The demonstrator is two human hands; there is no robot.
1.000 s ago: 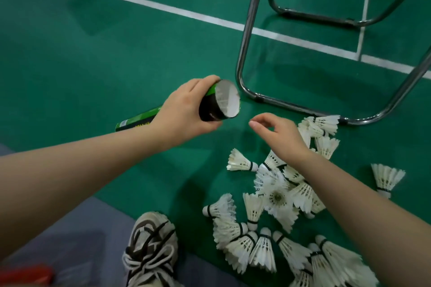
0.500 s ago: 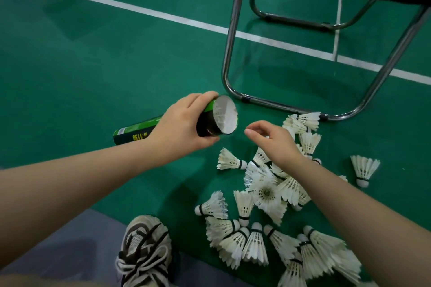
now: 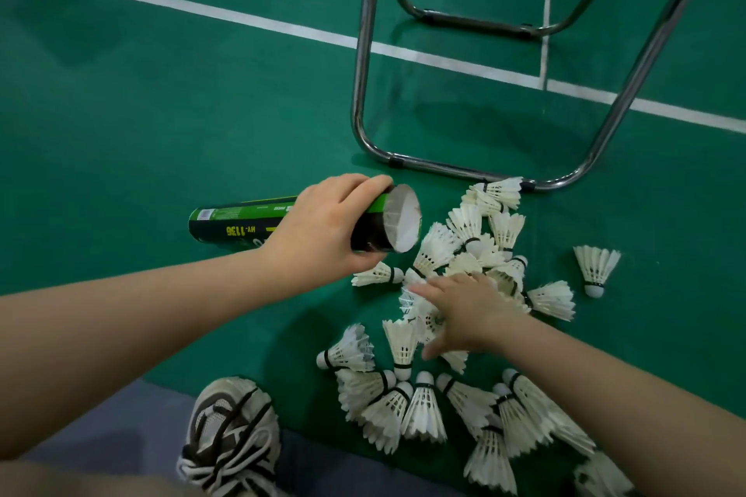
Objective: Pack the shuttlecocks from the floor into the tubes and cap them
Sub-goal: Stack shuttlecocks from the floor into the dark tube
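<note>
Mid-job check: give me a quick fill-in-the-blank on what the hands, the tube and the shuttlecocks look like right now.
1. The left hand grips the tube, which is black and ____.
2. The right hand is over the pile of shuttlecocks, whose feathers are ____.
3. One lone shuttlecock lies apart, to the ____ of the pile.
4. A shoe shows near the ____ edge of the view.

Missing words: green; white; right; bottom.
</note>
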